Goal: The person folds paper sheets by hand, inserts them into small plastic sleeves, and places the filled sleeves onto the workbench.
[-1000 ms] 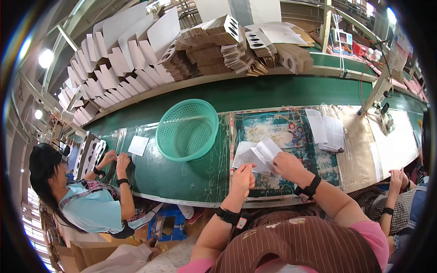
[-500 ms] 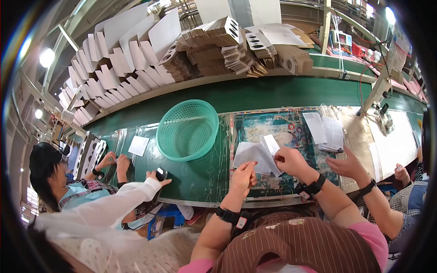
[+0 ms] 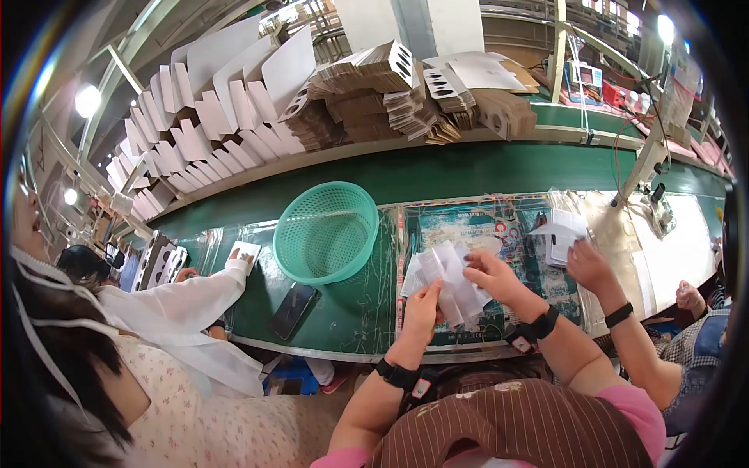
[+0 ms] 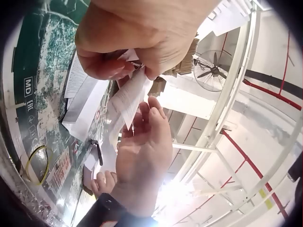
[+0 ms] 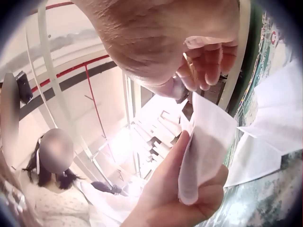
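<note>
Thin white printed paper, folded over, stands in the left hand (image 3: pixel 420 313), pinched between thumb and fingers. In the right wrist view the left hand (image 5: pixel 165 196) grips the lower part of this folded paper (image 5: pixel 213 130). The right hand (image 3: pixel 501 282) is at the paper's right side, fingers loosely bent. Seen from the left wrist, the right hand (image 4: pixel 144 153) has its palm towards the paper (image 4: pixel 127 101), with nothing gripped; whether a fingertip touches it is unclear. More printed sheets (image 3: pixel 416 274) lie beneath on the worn teal board (image 3: pixel 523 300).
A green mesh basket (image 3: pixel 326 234) stands left of the board, with a black phone (image 3: pixel 293 310) in front. At left, a person's white sleeve (image 3: pixel 183 300) reaches to a white sheet. Another person's hand (image 3: pixel 591 267) touches papers (image 3: pixel 560 234) at right. Cardboard dividers (image 3: pixel 359 97) line the back.
The paper has been turned into a narrower, folded shape, and the left hand now grips it. The person at left has leaned in; a phone now lies on the table. The neighbour's hand has reached the right-hand papers.
</note>
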Motion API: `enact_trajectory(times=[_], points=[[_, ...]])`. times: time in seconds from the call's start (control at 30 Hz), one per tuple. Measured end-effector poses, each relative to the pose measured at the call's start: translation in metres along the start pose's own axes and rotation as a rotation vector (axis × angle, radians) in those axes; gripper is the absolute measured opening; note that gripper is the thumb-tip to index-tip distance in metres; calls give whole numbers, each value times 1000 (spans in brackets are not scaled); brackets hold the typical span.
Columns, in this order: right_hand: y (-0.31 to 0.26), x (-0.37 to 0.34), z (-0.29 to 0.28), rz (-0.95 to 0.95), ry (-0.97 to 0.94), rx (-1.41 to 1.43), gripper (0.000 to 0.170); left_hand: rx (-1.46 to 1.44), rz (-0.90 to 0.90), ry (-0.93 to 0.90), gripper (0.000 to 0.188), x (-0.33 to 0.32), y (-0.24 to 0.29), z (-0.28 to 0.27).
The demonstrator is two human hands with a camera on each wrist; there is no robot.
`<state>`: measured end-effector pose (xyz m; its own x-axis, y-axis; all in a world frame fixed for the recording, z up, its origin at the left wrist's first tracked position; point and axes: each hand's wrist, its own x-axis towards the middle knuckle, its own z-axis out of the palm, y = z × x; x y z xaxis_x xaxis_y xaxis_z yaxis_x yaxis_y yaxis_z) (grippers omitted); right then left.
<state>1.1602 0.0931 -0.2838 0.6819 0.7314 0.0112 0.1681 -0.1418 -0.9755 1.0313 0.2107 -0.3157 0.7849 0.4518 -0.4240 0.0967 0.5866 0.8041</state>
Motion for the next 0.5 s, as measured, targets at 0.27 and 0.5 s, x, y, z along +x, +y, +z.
enact_trajectory(times=[0.27, 0.5], points=[[12, -22, 31, -67, 77, -119, 33, -43, 324, 191, 30, 2, -16, 12], [-15, -40, 28, -350, 75, -496, 36, -134, 132, 84, 26, 6, -18, 3]])
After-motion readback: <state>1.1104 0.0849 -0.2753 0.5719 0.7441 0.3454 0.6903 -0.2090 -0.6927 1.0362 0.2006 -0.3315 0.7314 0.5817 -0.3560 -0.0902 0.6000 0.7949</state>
